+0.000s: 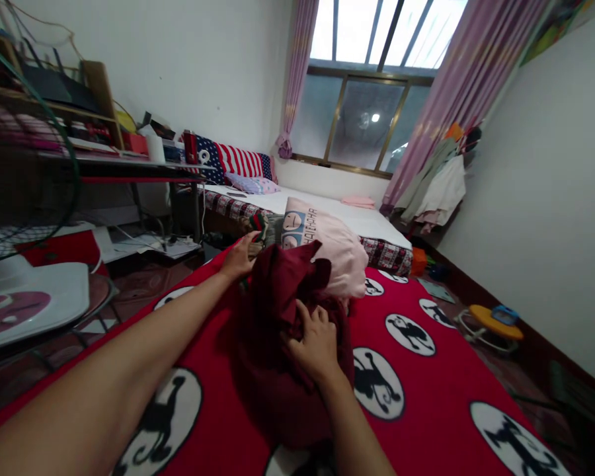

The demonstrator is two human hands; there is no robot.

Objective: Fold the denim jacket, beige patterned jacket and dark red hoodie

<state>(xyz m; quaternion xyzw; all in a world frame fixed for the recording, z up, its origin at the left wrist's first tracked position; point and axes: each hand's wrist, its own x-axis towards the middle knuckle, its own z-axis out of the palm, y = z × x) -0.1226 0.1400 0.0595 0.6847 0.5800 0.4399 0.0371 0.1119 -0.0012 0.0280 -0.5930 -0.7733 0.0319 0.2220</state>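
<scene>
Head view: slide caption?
Right hand on crumpled maroon cloth, left hand by green-and-red striped fabric, over a red monkey-print blanket.

A person's right hand (315,340) curls into the folds of a maroon cloth bundle (272,377) on a red blanket (441,383) patterned with black-and-white monkey roundels, while the left hand (239,256) reaches past the bundle's left edge, close by a striped knit piece (259,226). Just beyond, I see a pale pink garment (340,251) printed with cartoon faces. Across the room, a white-covered bed (377,221) sits below a window (369,122); a fan (14,165) stands at left, an orange-topped stool (490,324) at right.
</scene>
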